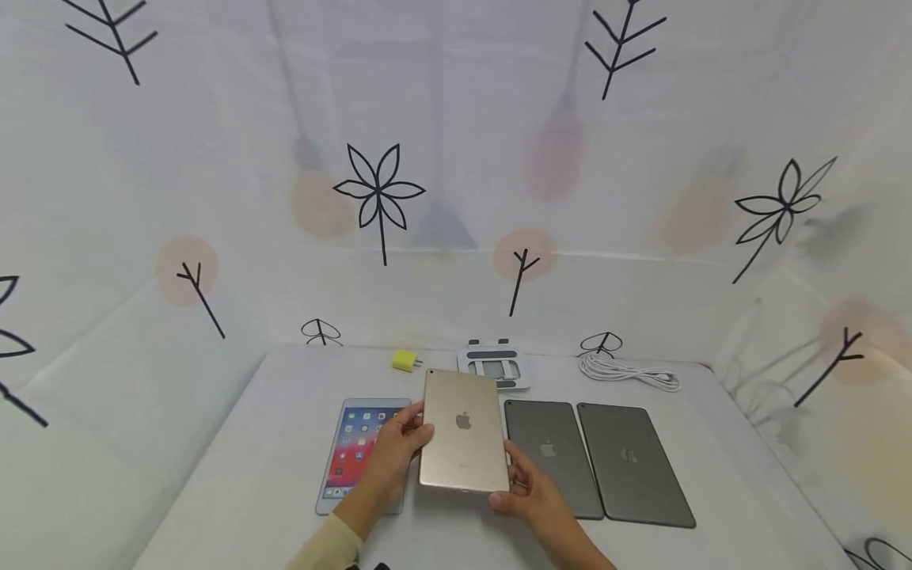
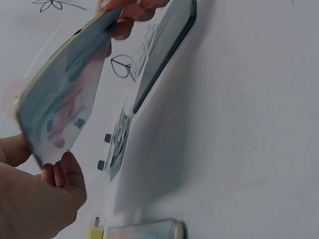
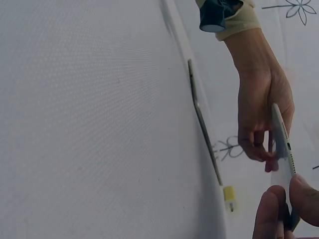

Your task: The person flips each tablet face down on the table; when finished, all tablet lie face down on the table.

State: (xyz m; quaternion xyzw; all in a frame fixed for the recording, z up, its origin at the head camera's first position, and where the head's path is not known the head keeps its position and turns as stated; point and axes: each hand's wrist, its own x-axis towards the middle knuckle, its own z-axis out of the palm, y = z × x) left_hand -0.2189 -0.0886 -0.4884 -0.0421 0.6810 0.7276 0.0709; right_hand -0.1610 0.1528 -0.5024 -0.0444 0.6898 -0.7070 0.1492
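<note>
A gold tablet is held up above the table, its back with the apple logo facing the head camera. My left hand grips its left edge, thumb on the back. At the lower right corner my right hand pinches it between thumb and fingers. In the left wrist view the tablet's screen side shows, with the left hand at its near end. The right wrist view has the tablet edge-on, the right thumb against it. Under my left forearm lies a white tablet, screen lit, partly covered.
Two dark grey tablets lie face down to the right. Behind stand a yellow charger plug, a white and grey folding stand and a coiled white cable. A patterned cloth hangs around the table.
</note>
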